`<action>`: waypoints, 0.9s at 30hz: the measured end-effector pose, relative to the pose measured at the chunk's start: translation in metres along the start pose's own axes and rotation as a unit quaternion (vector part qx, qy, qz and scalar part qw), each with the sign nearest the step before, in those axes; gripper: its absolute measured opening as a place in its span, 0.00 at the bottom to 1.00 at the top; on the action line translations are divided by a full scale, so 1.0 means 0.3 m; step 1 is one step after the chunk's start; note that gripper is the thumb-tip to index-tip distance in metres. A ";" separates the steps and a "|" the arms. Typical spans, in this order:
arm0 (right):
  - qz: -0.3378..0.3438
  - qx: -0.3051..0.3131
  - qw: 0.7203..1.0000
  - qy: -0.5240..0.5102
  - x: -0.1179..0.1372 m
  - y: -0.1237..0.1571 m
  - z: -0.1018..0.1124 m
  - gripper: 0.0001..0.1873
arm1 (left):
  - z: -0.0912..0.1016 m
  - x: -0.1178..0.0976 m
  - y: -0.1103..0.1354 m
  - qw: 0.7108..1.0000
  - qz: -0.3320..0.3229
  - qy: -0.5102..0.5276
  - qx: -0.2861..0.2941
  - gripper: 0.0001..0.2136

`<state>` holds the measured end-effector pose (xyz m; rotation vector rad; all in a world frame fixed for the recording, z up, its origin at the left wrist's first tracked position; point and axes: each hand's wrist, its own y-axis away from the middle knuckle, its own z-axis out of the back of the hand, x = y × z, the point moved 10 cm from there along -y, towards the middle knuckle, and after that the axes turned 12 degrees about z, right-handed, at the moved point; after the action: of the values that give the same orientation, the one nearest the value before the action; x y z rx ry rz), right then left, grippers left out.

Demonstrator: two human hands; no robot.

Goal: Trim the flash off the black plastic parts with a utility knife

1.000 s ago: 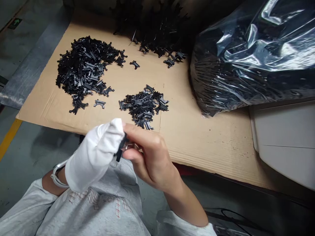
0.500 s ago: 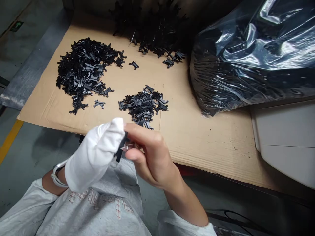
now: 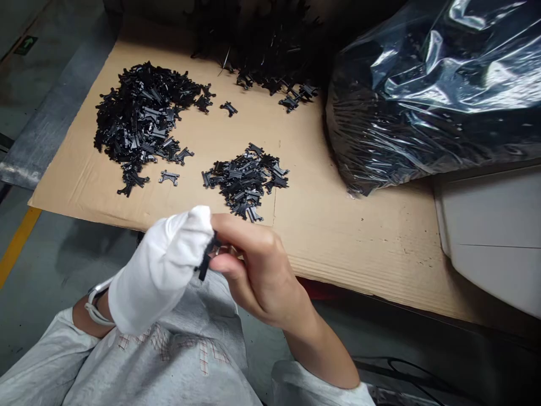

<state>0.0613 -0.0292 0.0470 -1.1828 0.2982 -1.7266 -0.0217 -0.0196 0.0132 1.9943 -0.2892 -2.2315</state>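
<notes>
My left hand (image 3: 163, 265), in a white glove, is closed around a small black plastic part (image 3: 203, 266). Only the part's edge shows past the glove; the gloved fingertips are hidden. My right hand (image 3: 257, 265) is bare, its thumb and bent fingers pinched against the part's right side. Something small and shiny (image 3: 226, 250) glints between those fingers, too covered to name. Just beyond both hands lies a small pile of similar black plastic parts (image 3: 247, 177) on the cardboard sheet (image 3: 321, 237).
A larger heap of black parts (image 3: 139, 113) lies at the left, with a single part (image 3: 169, 177) near it. More dark parts (image 3: 270, 56) are heaped at the back. A filled black plastic bag (image 3: 422, 107) and a pale grey bin (image 3: 490, 225) stand at the right.
My right thumb and fingers have moved slightly left, closer against the black part, and the shiny piece shows less. The left hand keeps its hold.
</notes>
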 end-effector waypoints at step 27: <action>-0.004 0.024 1.000 0.010 0.012 0.008 -0.012 0.17 | -0.003 -0.068 0.019 0.995 -0.092 0.032 0.019 0.17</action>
<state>0.0597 -0.0343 0.0457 -1.1338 0.2632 -1.7445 -0.0187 -0.0206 0.0342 2.1892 -0.1485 -2.2787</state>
